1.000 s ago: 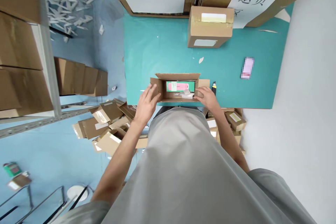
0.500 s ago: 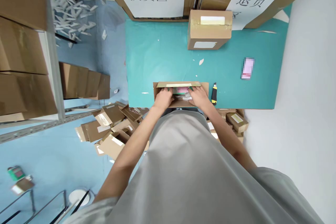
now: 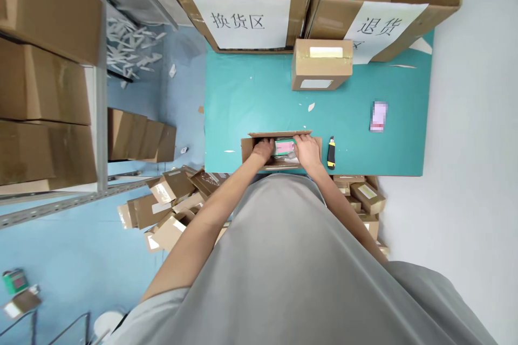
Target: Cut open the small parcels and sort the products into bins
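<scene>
An opened cardboard box (image 3: 247, 150) stands at the near edge of the green-topped table, its flaps folded out. Inside it lies a green-and-pink packet (image 3: 284, 147), with some clear plastic wrap (image 3: 291, 158) just below. My left hand (image 3: 264, 149) reaches into the box, its fingers curled at the packet's left end. My right hand (image 3: 307, 150) grips the right end, fingertips bent over it. Both thumbs are mostly hidden. To the right of the box a yellow-and-black utility knife (image 3: 331, 153) lies on the tabletop.
A taped carton (image 3: 322, 63) stands before two large labelled boxes (image 3: 243, 21) holding green-and-pink packets. A blurred pink item (image 3: 378, 117) lies on the table (image 3: 251, 97) at right. Discarded cartons (image 3: 174, 232) litter the floor, and a shelf of boxes (image 3: 52, 102) rises at left.
Both hands have closed in on the packet, my left hand moving right and deeper. More of the packet shows now, and the far flap has tipped back. The camera view has shifted upward.
</scene>
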